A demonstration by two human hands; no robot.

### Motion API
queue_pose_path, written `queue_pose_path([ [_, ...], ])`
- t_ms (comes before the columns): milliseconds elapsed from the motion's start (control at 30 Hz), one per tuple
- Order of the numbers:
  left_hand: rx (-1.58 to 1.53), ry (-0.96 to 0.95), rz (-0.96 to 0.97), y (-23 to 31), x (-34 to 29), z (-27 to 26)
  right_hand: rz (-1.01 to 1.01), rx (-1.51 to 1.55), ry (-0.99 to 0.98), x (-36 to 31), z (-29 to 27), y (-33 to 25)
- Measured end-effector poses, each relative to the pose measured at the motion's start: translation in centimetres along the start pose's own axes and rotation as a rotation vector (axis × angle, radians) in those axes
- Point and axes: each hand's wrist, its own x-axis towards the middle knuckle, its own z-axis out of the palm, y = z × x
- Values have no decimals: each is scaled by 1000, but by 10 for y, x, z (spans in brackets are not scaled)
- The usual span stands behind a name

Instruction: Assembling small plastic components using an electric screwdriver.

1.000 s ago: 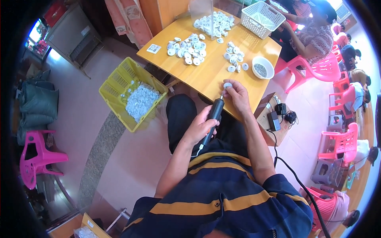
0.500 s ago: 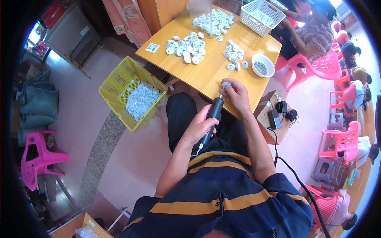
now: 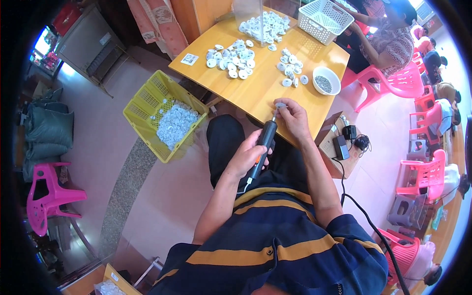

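Observation:
My left hand (image 3: 244, 156) is wrapped round a black electric screwdriver (image 3: 267, 133), which slants up from my lap with a white cord at its lower end. Between thumb and fingers, my right hand (image 3: 295, 119) pinches a small white round plastic part (image 3: 280, 105) over the near table edge. The screwdriver's thin bit points up to the underside of that part; whether it touches a screw is too small to tell. Similar white parts lie in a loose pile (image 3: 235, 60) and a smaller cluster (image 3: 291, 68) beyond my hands. A white bowl (image 3: 336, 83) holds small metal pieces, perhaps screws.
A yellow crate (image 3: 139, 101) of white parts stands on the floor, left of the wooden table (image 3: 260, 91). At the back are a clear bin (image 3: 248, 11) and a white basket (image 3: 314, 29). A cardboard box (image 3: 328, 142) carries black adapters. A person (image 3: 388, 49) sits at right.
The white part in my right hand has tilted slightly and shows its disc more edge-on. Both hands and the screwdriver stay in nearly the same place.

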Motion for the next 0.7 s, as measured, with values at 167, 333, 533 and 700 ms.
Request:
queue_pose_path([
  [167,-86,-56,-34,2,-2,-4,-19,-13,-18,0,-2,1],
  [333,-131,-84,-40,5,-6,-5,-26,-19,-51,0,-3,0],
  [533,-191,-99,-41,5,-6,-7,0,-18,-59,-3,-2,-6],
  [700,-231,-111,-42,5,-6,-6,-38,-73,-61,-4,-1,-8],
])
